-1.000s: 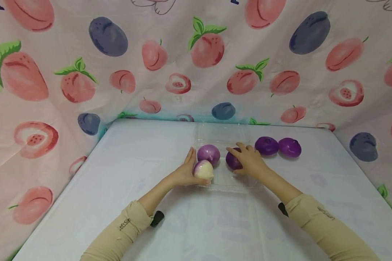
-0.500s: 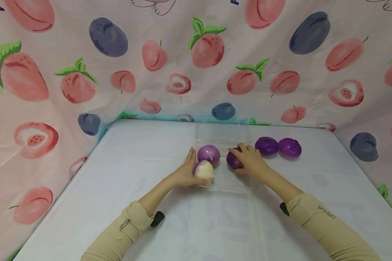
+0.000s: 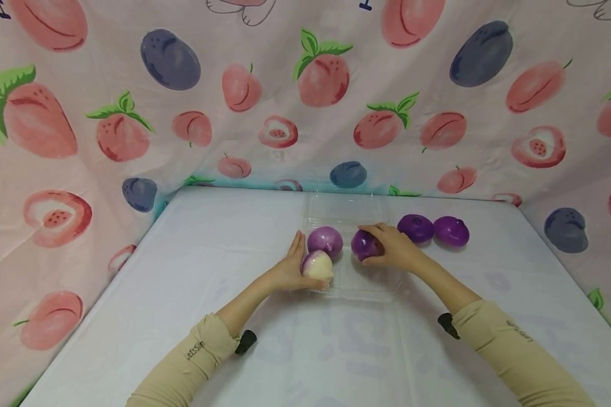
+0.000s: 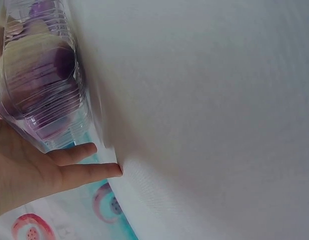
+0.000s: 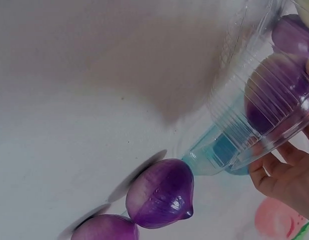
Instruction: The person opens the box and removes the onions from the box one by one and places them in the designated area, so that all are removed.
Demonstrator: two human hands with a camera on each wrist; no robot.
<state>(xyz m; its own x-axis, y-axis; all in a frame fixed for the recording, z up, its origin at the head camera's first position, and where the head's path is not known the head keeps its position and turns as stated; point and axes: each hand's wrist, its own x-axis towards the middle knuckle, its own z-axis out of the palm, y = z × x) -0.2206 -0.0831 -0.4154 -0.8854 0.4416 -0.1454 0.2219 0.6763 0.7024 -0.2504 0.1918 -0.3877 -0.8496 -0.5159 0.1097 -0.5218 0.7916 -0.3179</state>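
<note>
In the head view, a clear plastic clamshell box [image 3: 358, 282] lies with its lid [image 3: 343, 204] opened toward the back. A light purple onion [image 3: 325, 241] and a white-and-purple onion [image 3: 317, 266] sit in its left half. My left hand [image 3: 287, 272] rests against the box's left side, thumb along the front by the pale onion. In the left wrist view, two fingers [image 4: 89, 174] stretch out straight. My right hand [image 3: 397, 247] holds a dark purple onion [image 3: 365, 245] over the box's right half, fingers behind and thumb in front. Whether this onion touches the box floor is unclear.
Two purple onions, one nearer the box [image 3: 415, 228] and one farther right [image 3: 451, 231], lie side by side on the white table [image 3: 224, 243]. A fruit-print cloth [image 3: 280, 79] hangs behind and around the table.
My right hand has shifted slightly right and its fingers have drawn back over the dark onion, so more of the onion shows. My left hand has stayed in place.
</note>
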